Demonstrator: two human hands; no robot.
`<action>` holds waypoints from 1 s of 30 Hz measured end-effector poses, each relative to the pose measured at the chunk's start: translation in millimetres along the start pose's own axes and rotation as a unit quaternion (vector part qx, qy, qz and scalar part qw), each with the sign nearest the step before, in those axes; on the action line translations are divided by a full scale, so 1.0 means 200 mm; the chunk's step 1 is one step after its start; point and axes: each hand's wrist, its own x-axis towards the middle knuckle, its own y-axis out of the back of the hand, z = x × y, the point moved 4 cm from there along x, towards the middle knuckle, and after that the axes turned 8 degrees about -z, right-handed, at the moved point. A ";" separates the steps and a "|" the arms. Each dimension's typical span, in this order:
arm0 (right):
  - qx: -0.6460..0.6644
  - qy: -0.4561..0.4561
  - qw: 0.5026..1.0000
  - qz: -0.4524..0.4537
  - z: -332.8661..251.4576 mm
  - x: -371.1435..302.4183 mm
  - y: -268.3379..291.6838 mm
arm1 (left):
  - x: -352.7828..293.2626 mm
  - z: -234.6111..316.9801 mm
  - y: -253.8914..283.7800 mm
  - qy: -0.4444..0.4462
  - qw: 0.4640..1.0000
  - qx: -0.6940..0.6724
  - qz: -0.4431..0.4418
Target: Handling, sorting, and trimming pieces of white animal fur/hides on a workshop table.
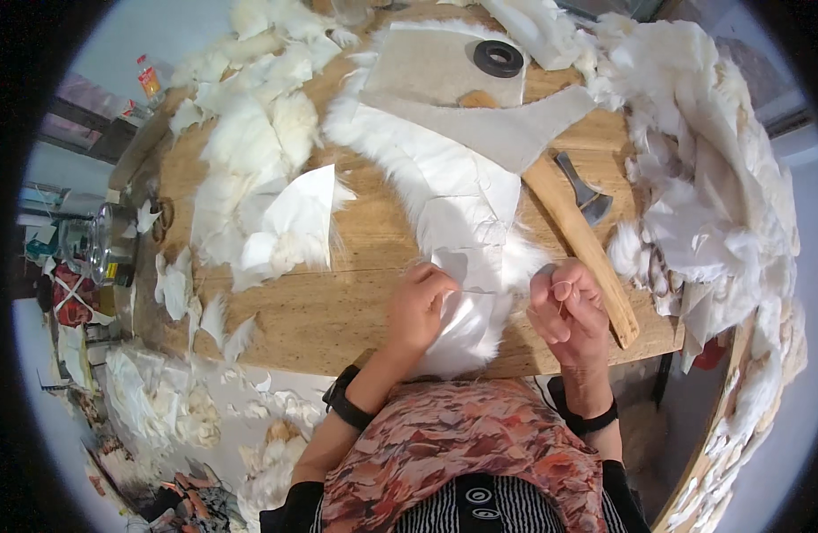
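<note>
A long strip of white fur pelt (467, 235), pieced from patches with the pale skin side up, runs down the wooden table to its near edge. My left hand (420, 306) is closed on the left edge of the strip's near end, thumb and fingers pressed together. Just right of the strip, my right hand (571, 311) is raised with its fingertips pinched. A thin, pale thread-like strand (563, 289) shows at those fingertips; whether a needle is there I cannot tell. A grey-beige curved piece (507, 129) lies across the strip's far part.
Right of the strip lie a curved wooden stick (579, 244) and a dark metal blade-like tool (588, 194). A black tape roll (498, 59) rests at the far end. White fur scraps (258, 160) cover the left; a large fur heap (702, 178) fills the right.
</note>
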 end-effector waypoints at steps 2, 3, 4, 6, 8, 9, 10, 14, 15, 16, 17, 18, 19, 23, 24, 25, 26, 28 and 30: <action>0.011 -0.010 1.000 0.019 0.01 0.00 0.03 | 0.00 -0.05 -0.03 0.046 0.996 -0.073 0.001; 0.023 -0.020 0.999 0.042 0.01 0.00 0.05 | 0.00 -0.06 -0.03 0.049 0.996 -0.070 0.006; -0.001 -0.061 0.995 0.082 -0.02 -0.02 0.07 | 0.00 -0.07 -0.04 0.048 0.997 -0.062 0.006; -0.175 -0.115 0.974 0.088 -0.06 -0.07 0.03 | 0.01 -0.06 -0.05 0.049 0.997 -0.055 0.008; -0.342 -0.228 0.907 0.096 -0.09 -0.12 -0.03 | 0.02 -0.02 -0.05 0.044 0.998 -0.039 -0.004; -0.342 -0.228 0.907 0.092 -0.11 -0.14 -0.04 | 0.02 -0.02 -0.05 0.045 0.998 -0.037 0.000; -0.326 -0.206 0.916 0.109 -0.15 -0.17 -0.05 | 0.01 -0.03 -0.05 0.042 0.998 -0.038 0.011; -0.283 -0.165 0.936 0.126 -0.19 -0.20 0.07 | -0.01 -0.04 -0.05 0.044 0.998 -0.038 0.033; -0.248 -0.163 0.945 0.134 -0.19 -0.20 0.10 | 0.00 -0.03 -0.06 0.039 0.998 -0.040 0.031; -0.228 -0.198 0.947 0.113 -0.19 -0.20 0.12 | 0.00 0.01 -0.04 0.020 0.997 -0.030 0.074; -0.231 -0.194 0.946 0.115 -0.20 -0.20 0.15 | -0.01 0.05 -0.03 0.002 0.993 -0.019 0.117; -0.165 -0.199 0.963 0.080 -0.18 -0.22 0.16 | -0.01 0.15 -0.01 0.013 0.991 -0.038 0.126; -0.097 -0.205 0.973 0.040 -0.17 -0.23 0.15 | 0.00 0.26 0.00 0.011 0.991 -0.040 0.127; 0.014 -0.246 0.969 -0.016 -0.14 -0.25 0.10 | 0.02 0.46 -0.21 0.071 0.950 -0.304 0.015; -0.010 -0.252 0.967 -0.023 -0.14 -0.25 0.09 | 0.00 0.46 -0.30 0.137 0.890 -0.429 -0.073; -0.010 -0.254 0.967 -0.027 -0.15 -0.27 0.10 | -0.02 0.46 -0.33 0.137 0.890 -0.429 -0.069; 0.041 -0.257 0.966 -0.006 -0.16 -0.29 0.11 | -0.04 0.44 -0.37 0.156 0.886 -0.432 -0.062; 0.144 -0.241 0.960 0.002 -0.20 -0.33 0.19 | -0.05 0.48 -0.34 0.156 0.926 -0.343 -0.026; 0.151 -0.166 0.974 0.006 -0.29 -0.39 0.37 | -0.07 0.54 -0.25 0.041 0.996 -0.069 0.034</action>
